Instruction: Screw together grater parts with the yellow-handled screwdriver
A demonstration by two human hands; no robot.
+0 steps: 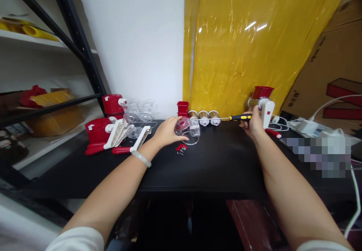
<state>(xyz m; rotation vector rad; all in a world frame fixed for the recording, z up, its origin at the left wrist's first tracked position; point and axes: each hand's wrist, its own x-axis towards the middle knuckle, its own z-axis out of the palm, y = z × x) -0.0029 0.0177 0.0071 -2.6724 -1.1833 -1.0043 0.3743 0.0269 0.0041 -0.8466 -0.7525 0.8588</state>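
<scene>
My left hand (165, 132) rests on a clear plastic housing part (189, 128) standing on the black table (215, 160), its fingers curled around the part's left side. Small red screws or clips (181, 148) lie just in front of it. My right hand (253, 124) grips a yellow-and-black screwdriver (240, 117) whose shaft points left, next to an assembled red-and-white grinder unit (264, 102). Three metal drum pieces (204, 117) and a small red part (183, 108) stand in a row at the back.
Red-and-white grinder bodies and handles (109, 132) and clear parts (141, 111) crowd the left of the table. Yellow plastic sheet (254, 43) hangs behind. A black shelf rack (73, 36) stands left; cardboard boxes (330, 70), a power strip and white cables (313, 128) lie right.
</scene>
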